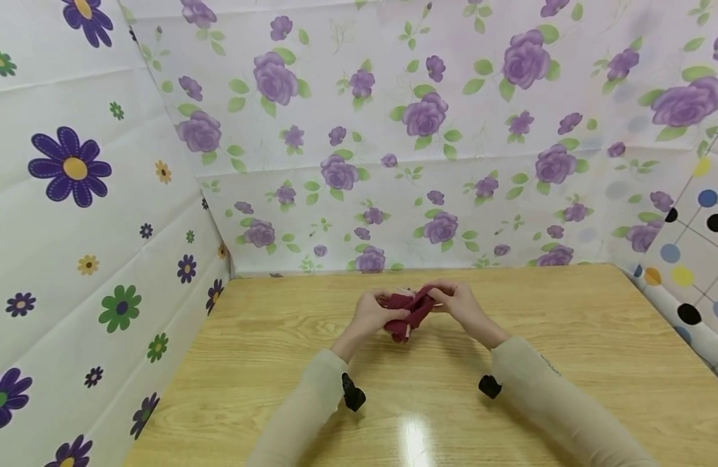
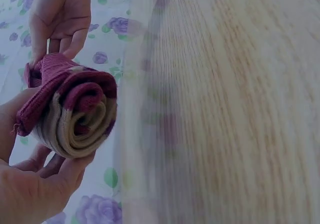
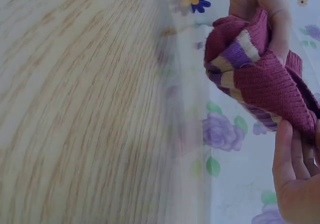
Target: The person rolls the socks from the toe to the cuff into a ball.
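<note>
A rolled-up pair of knitted socks [image 1: 401,316], maroon with beige and purple bands, is held above the table between both hands. My left hand [image 1: 370,318] grips the roll from the left, thumb on one side and fingers beneath. In the left wrist view the coiled end of the socks [image 2: 82,119] shows maroon and beige layers. My right hand [image 1: 465,310] pinches the maroon cuff at the roll's other end. The right wrist view shows that cuff of the socks [image 3: 280,91] pulled out and partly opened between thumb and fingers.
The wooden table [image 1: 265,337] spreads under both forearms. A curtain with purple roses [image 1: 359,130] hangs at its far edge. A flower-printed sheet [image 1: 72,259] covers the left side, and a dotted one [image 1: 691,272] the right.
</note>
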The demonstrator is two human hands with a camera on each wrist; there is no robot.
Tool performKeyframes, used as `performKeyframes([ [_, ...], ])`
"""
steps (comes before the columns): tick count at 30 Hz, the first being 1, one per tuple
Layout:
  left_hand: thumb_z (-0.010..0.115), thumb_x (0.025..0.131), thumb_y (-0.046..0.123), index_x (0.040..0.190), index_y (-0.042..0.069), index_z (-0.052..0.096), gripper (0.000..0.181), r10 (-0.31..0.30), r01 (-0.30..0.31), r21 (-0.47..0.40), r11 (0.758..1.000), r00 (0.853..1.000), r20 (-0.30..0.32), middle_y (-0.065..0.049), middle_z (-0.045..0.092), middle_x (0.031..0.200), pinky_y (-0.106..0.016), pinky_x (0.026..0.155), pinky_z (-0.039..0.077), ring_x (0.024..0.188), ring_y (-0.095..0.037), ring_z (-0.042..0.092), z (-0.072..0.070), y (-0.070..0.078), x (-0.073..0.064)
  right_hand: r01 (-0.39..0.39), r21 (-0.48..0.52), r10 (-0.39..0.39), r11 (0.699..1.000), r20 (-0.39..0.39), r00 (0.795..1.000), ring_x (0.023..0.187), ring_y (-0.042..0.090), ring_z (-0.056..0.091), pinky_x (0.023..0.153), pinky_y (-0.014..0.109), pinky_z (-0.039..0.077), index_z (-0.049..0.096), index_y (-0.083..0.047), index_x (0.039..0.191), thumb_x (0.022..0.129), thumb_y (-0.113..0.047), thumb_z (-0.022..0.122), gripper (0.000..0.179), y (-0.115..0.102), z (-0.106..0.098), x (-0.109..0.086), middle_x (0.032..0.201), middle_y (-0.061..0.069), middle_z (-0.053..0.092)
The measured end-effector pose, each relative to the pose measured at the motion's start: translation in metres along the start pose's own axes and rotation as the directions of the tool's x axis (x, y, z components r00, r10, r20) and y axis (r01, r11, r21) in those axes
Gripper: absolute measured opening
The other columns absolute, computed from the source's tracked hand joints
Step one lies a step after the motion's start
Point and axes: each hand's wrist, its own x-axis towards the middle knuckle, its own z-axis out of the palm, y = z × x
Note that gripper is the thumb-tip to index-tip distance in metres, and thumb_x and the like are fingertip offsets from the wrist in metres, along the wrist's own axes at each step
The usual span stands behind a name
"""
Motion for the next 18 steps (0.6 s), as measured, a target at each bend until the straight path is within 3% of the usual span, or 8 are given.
performKeyframes([
  [5, 0.083, 0.075, 0.016, 0.096, 0.009, 0.068, 0.026, 0.077, -0.09, 0.206, 0.974, 0.995, 0.069, -0.012, 0.07, 0.097, -0.029, 0.063, 0.058, 0.083, -0.018, 0.067, 0.003, 0.005, 0.002, 0.009, -0.068, -0.011, 0.998, -0.032, 0.999, 0.088, 0.007, 0.062, 0.082, 0.03, 0.052, 0.06, 0.004, 0.121, 0.1, -0.02, 0.054, 0.033, -0.006, 0.003, -0.001, 0.108, 0.004, 0.068],
  [8, 0.082, 0.076, 0.014, 0.095, 0.011, 0.068, 0.024, 0.118, -0.157, 0.278, 0.948, 0.981, 0.153, -0.01, 0.071, 0.098, -0.027, 0.065, 0.057, 0.084, -0.016, 0.067, 0.004, 0.011, 0.001, -0.006, -0.09, 0.003, 0.996, -0.034, 0.999, 0.087, 0.008, 0.062, 0.079, 0.027, 0.051, 0.062, 0.001, 0.12, 0.099, -0.023, 0.056, 0.032, -0.009, 0.004, -0.002, 0.109, 0.004, 0.068],
  [13, 0.078, 0.078, 0.005, 0.1, 0.013, 0.067, 0.026, 0.223, -0.319, 0.339, 0.885, 0.93, 0.293, -0.008, 0.07, 0.105, -0.024, 0.071, 0.056, 0.091, -0.017, 0.067, 0.001, 0.018, -0.005, -0.016, -0.155, 0.013, 0.988, -0.022, 1.0, 0.085, 0.012, 0.065, 0.074, 0.028, 0.054, 0.069, -0.003, 0.115, 0.095, -0.026, 0.062, 0.031, -0.016, 0.005, -0.002, 0.111, 0.012, 0.069],
  [18, 0.077, 0.076, -0.002, 0.099, 0.01, 0.064, 0.029, 0.359, -0.476, 0.349, 0.807, 0.865, 0.35, -0.007, 0.069, 0.101, -0.02, 0.07, 0.052, 0.085, -0.013, 0.064, -0.002, 0.015, -0.013, -0.044, -0.195, 0.046, 0.98, 0.007, 0.999, 0.081, 0.016, 0.066, 0.07, 0.031, 0.055, 0.075, -0.005, 0.103, 0.089, -0.025, 0.07, 0.025, -0.023, 0.008, -0.003, 0.103, 0.01, 0.073],
])
